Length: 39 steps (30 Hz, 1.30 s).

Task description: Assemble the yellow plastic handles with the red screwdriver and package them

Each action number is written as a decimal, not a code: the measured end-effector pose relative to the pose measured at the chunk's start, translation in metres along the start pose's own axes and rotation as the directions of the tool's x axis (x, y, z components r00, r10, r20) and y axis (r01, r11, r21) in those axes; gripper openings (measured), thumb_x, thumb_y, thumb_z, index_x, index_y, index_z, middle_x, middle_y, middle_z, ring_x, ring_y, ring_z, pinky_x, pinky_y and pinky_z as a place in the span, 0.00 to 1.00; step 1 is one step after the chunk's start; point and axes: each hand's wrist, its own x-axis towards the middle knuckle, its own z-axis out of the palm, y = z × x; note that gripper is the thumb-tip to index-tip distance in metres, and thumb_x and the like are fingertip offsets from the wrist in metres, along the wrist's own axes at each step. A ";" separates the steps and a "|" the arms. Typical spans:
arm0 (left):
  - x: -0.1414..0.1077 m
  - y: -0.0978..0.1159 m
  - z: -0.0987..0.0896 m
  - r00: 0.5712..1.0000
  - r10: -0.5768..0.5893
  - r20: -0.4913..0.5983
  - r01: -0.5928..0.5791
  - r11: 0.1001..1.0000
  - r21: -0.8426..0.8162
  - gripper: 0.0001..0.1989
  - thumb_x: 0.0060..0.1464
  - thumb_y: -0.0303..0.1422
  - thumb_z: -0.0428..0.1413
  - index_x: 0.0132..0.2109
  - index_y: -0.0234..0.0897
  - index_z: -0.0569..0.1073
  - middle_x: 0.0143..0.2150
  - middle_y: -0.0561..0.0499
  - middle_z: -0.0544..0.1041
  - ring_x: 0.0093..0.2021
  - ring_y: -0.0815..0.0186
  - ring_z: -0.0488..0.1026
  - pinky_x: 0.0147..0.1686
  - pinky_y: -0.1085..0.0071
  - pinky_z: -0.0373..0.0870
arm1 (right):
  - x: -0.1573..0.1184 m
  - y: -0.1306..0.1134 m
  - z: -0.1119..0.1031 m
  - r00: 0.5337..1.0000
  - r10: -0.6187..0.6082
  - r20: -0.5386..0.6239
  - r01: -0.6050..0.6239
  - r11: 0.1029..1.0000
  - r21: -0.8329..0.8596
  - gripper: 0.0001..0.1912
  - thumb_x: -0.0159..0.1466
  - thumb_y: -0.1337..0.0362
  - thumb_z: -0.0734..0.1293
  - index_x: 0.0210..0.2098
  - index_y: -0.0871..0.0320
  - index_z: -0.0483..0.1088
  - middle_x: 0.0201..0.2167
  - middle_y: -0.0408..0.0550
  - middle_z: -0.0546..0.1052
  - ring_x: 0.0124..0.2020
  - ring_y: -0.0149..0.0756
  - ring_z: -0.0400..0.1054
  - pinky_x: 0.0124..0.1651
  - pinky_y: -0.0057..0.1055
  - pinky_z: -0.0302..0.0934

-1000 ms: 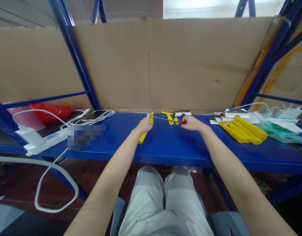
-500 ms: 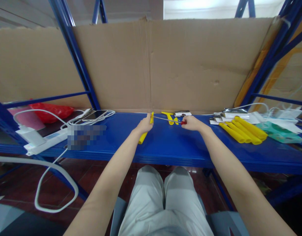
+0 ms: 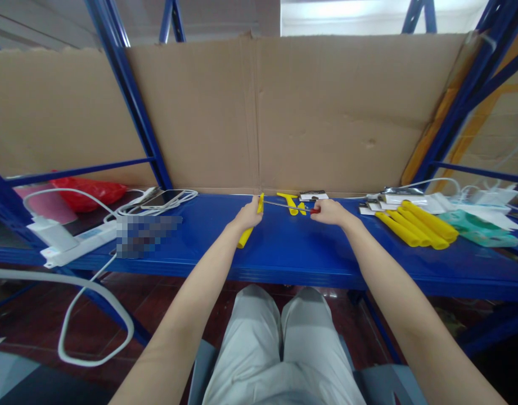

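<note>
1 blue table [image 3: 301, 244]; 4 yellow tubes [image 3: 417, 224] grouped toward its right end; 1 left hand [image 3: 247, 215] clamped around 1 yellow tool [image 3: 244, 238] near the middle; 1 right hand [image 3: 329, 211] gripping 1 red-handled screwdriver [image 3: 315, 211], shaft pointing left; 2 small yellow pieces [image 3: 292, 203] between the hands

Left hand [image 3: 247, 216] has a yellow piece [image 3: 244, 237] in its grip, and the right hand [image 3: 327, 211] is holding a screwdriver [image 3: 292, 207] by its red handle, with the thin shaft reaching across to the top of that piece. Just behind the shaft there's a yellow T-shaped bit [image 3: 291, 202] lying on the blue table [image 3: 301, 247], near a small card [image 3: 313, 195]. Off to the right sit some yellow tubes [image 3: 417, 224] (bunched side by side), right by a green packet [image 3: 480, 228]. Power strip [image 3: 84, 244] and white cables are over on the left.
</note>
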 end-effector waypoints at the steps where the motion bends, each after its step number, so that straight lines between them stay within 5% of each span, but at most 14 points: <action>1: 0.000 0.000 0.000 1.000 0.001 -0.001 -0.001 1.000 -0.002 0.20 0.57 0.28 0.51 0.55 0.37 0.58 0.50 0.36 0.75 0.43 0.55 0.77 0.43 0.61 0.72 | 0.000 0.000 0.000 1.000 -0.002 -0.009 0.002 1.000 0.001 0.07 0.56 0.61 0.64 0.30 0.56 0.72 0.30 0.49 0.78 0.34 0.38 0.71 0.29 0.27 0.53; 12: 0.000 -0.001 0.000 1.000 0.005 0.005 -0.005 1.000 0.007 0.19 0.57 0.29 0.51 0.55 0.36 0.57 0.48 0.36 0.76 0.43 0.55 0.77 0.43 0.60 0.72 | -0.002 -0.004 -0.003 0.999 0.043 0.015 -0.043 0.999 0.019 0.09 0.56 0.60 0.63 0.32 0.56 0.72 0.33 0.49 0.78 0.38 0.42 0.72 0.38 0.31 0.57; 18: -0.002 0.001 -0.001 1.000 -0.006 0.007 0.006 1.000 0.004 0.19 0.57 0.29 0.52 0.54 0.37 0.57 0.49 0.37 0.76 0.43 0.56 0.77 0.43 0.62 0.71 | 0.003 0.003 0.006 1.000 -0.020 0.002 0.020 0.998 0.054 0.08 0.52 0.64 0.66 0.33 0.57 0.71 0.28 0.47 0.77 0.31 0.36 0.70 0.30 0.26 0.54; 39: -0.001 -0.002 0.001 1.000 0.027 0.008 -0.027 0.999 -0.029 0.18 0.56 0.27 0.51 0.53 0.38 0.57 0.47 0.37 0.77 0.42 0.57 0.77 0.42 0.62 0.72 | 0.000 0.012 -0.001 0.999 0.009 0.044 -0.010 0.999 0.033 0.04 0.53 0.64 0.65 0.27 0.55 0.72 0.25 0.45 0.75 0.30 0.35 0.68 0.29 0.27 0.52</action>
